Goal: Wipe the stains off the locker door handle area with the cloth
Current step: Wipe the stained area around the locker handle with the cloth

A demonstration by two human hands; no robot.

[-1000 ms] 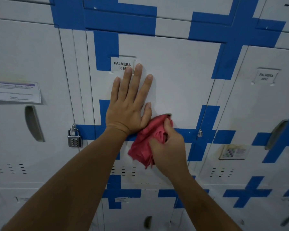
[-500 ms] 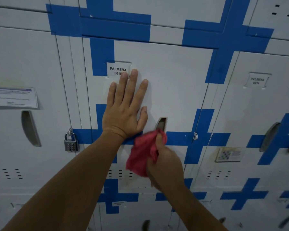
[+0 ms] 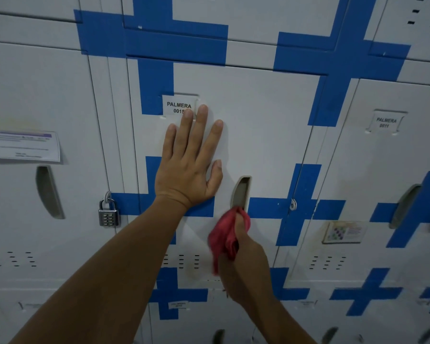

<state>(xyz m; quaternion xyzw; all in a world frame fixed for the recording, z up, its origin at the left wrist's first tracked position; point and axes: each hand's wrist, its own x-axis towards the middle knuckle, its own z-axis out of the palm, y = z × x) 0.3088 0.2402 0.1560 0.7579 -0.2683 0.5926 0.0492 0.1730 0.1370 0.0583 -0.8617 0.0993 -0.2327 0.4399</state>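
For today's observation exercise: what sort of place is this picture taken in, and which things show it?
Probably a shared locker room: rows of grey metal locker doors with recessed handles, printed white name-and-number labels, and a silver combination padlock on the neighbouring door.

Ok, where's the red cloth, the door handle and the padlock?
red cloth (image 3: 225, 234), head view, on the bunched middle fold.
door handle (image 3: 241, 192), head view, inside the recessed slot.
padlock (image 3: 108, 216), head view, on its metal body with the buttons.

White locker door (image 3: 258, 125), blue tape crosses (image 3: 157, 88), name label (image 3: 178, 105), recessed handle (image 3: 241, 192)
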